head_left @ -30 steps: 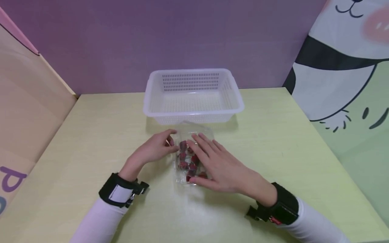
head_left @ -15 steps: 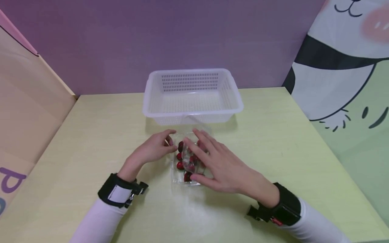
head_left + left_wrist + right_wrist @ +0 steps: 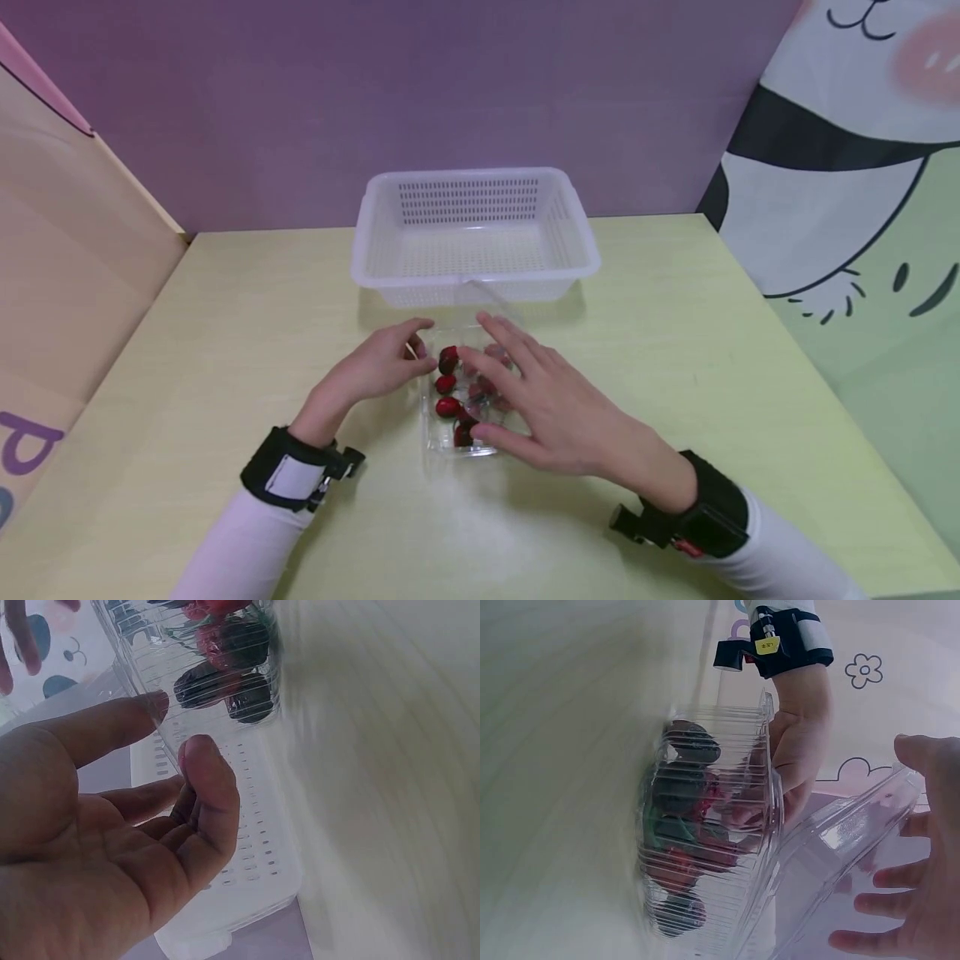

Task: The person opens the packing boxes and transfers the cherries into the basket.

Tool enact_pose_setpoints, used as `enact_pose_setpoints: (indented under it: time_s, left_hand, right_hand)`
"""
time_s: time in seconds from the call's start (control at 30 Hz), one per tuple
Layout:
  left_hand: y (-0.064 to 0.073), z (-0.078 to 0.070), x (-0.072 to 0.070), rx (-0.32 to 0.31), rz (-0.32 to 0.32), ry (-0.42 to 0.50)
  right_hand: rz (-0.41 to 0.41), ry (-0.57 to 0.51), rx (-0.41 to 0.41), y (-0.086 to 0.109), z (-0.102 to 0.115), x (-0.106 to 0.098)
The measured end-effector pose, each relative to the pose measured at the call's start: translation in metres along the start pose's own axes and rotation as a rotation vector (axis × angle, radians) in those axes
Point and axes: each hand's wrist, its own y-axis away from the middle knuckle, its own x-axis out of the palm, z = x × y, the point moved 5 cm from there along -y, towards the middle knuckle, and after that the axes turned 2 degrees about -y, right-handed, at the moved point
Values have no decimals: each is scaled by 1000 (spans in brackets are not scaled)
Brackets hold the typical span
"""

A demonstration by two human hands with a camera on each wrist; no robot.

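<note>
A clear plastic clamshell box (image 3: 427, 429) holding several red, cherry-like fruits (image 3: 447, 407) sits on the table. Its lid (image 3: 847, 832) is raised at a slant, hinged on the side towards the basket. My left hand (image 3: 378, 364) grips the box's left rim with bent fingers and thumb; in the left wrist view, the index fingertip and thumb meet the rim. My right hand (image 3: 558, 408) has its fingers spread and nearly straight. Its thumb touches the lid's free corner in the right wrist view, and it partly covers the box's right side in the head view.
A white perforated plastic basket (image 3: 480, 287) stands just behind the box, against the purple backdrop (image 3: 450, 92). Printed panels with cartoon drawings flank the light table (image 3: 705, 358) on both sides.
The lid, flat under my right hand a second ago, has come up and tilted back, baring fruits on the left. My right hand has shifted slightly to the right. The left hand has stayed put.
</note>
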Motion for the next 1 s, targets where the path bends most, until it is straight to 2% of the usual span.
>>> enact_pose_setpoints:
  time_s: [0.2, 0.47, 0.73, 1.0]
  left_hand:
    - [-1, 2, 0, -8, -13, -7]
    - [1, 1, 1, -36, 1, 95]
    - [0, 4, 0, -74, -33, 116]
    - [2, 4, -2, -79, -29, 96]
  right_hand:
    - [-58, 6, -32, -2, 2, -5]
    - [-234, -26, -114, -5, 6, -18]
    - [-245, -29, -88, -4, 6, -23]
    - [-305, -28, -2, 0, 2, -35]
